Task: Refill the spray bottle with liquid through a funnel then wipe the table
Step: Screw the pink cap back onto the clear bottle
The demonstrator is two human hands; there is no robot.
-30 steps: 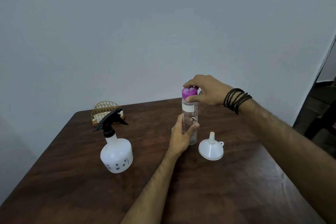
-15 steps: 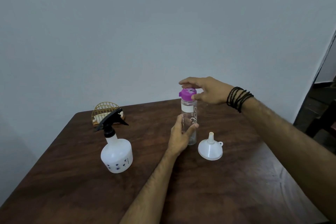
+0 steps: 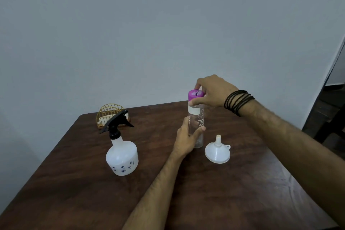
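A clear water bottle (image 3: 198, 117) with a purple cap (image 3: 195, 93) stands upright at the middle of the dark wooden table (image 3: 233, 192). My left hand (image 3: 186, 139) grips its lower body. My right hand (image 3: 211, 90) curls over the cap, thumb and fingers pinching its sides. A white spray bottle (image 3: 122, 157) with a black trigger head stands to the left, apart from both hands. A white funnel (image 3: 217, 150) lies mouth down, spout up, just right of the water bottle.
A gold wire holder (image 3: 110, 112) with something white inside sits at the table's far left edge, behind the spray bottle. A plain wall rises behind the table. A dark doorway lies at the far right.
My right hand has loosened and then closed again on the purple cap, its fingers shifted round it. The bottle and my left hand stay in place.
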